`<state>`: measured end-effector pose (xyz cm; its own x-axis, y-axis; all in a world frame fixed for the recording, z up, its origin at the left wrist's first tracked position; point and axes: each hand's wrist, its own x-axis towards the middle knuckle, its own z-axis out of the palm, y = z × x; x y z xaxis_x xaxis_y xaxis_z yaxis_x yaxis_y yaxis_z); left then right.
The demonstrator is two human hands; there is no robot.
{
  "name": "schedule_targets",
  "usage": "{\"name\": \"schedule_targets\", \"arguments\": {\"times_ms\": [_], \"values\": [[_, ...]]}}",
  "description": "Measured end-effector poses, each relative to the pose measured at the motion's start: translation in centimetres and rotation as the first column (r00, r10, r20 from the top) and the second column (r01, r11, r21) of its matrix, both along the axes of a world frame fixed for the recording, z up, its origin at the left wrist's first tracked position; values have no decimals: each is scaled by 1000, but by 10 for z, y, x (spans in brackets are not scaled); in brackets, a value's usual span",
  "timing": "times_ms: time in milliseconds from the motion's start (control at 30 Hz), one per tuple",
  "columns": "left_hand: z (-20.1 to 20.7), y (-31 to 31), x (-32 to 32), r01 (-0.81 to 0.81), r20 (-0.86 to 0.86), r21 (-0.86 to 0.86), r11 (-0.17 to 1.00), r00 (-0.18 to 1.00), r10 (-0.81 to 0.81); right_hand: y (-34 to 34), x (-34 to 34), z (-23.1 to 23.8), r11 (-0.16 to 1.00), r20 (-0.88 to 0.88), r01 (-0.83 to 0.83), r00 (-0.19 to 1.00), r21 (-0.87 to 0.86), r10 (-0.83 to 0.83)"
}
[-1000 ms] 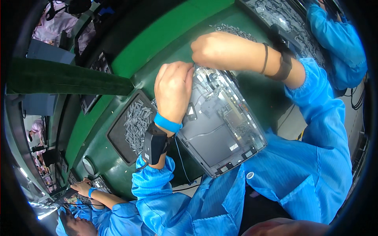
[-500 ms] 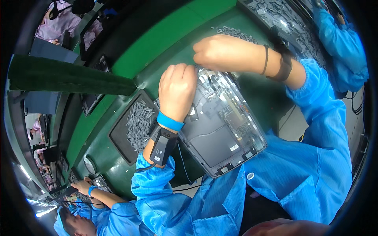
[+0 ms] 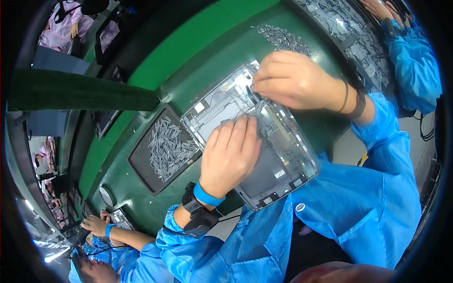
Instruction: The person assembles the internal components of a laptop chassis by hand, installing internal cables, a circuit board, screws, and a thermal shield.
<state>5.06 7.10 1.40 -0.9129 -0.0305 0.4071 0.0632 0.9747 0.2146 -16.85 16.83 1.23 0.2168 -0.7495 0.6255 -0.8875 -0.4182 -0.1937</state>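
Note:
An opened flat electronic device (image 3: 264,172), tablet-like, lies tilted before me with its circuit board and cables exposed. My left hand (image 3: 230,154) rests over its middle, fingers bent and close together. Their tips, and anything pinched there, are hidden. At the device's upper right edge, my right hand (image 3: 297,82) is closed in a pinch, slightly blurred; what it grips cannot be made out. Left of the device sits a dark tray (image 3: 141,175) holding many small grey strips (image 3: 167,146).
A pile of small grey pieces (image 3: 285,38) lies beyond my right hand. A large tray of grey parts (image 3: 339,30) stands at the far right. A green padded bar (image 3: 85,92) juts in from the left. Co-workers sit at lower left and upper right.
My left hand has moved from the device's upper left edge toward its middle, baring that corner. My right hand has shifted right and slightly nearer to me.

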Motion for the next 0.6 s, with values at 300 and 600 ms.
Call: {"name": "schedule_targets", "arguments": {"times_ms": [300,600], "values": [[3,-10,-12,-44,-63,-132,990,997,36,26,14,-11,998,81,-29,996,-55,34],[-9,-52,-45,-113,-253,365,924,943,216,14,14,-16,973,-183,75,976,-218,-116]]}}
